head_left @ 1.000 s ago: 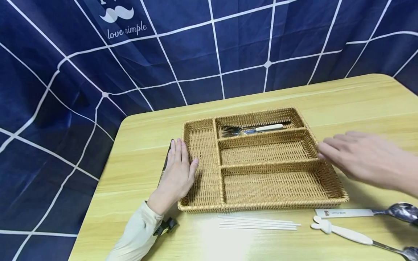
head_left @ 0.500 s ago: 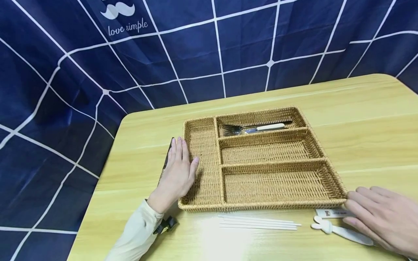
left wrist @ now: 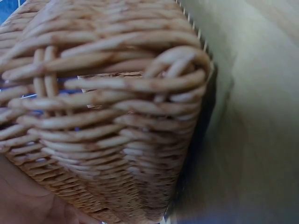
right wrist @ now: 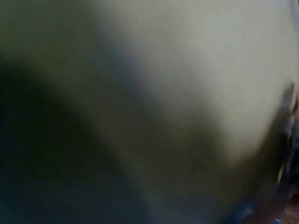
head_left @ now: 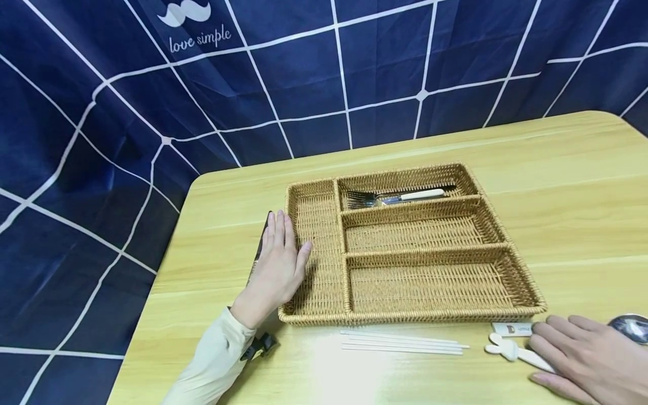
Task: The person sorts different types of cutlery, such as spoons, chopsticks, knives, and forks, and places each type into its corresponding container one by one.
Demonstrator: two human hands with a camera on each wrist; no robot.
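Note:
A wicker cutlery tray (head_left: 346, 281) with several compartments lies on the table. Along its left wall my left hand (head_left: 273, 270) rests with straight fingers, the thumb reaching over the left compartment; the left wrist view shows the woven corner (left wrist: 177, 93) up close. In the rear compartment lie forks (head_left: 360, 199) and a white-handled piece (head_left: 422, 194). Low at the right, my right hand (head_left: 589, 354) lies over a spoon's rabbit-shaped white handle (head_left: 506, 349) and another flat white handle (head_left: 511, 329), partly covering both. A spoon bowl (head_left: 630, 327) shows beyond it. The right wrist view is blurred.
Several thin white sticks (head_left: 402, 342) lie in front of the tray. A narrow dark thing (head_left: 264, 233) shows beside the left hand. Blue checked cloth (head_left: 304, 73) hangs behind and to the left of the table (head_left: 212, 219).
My right hand has moved from the tray's right side down and toward the front, over the spoon handles. My left hand stays at the tray's left wall.

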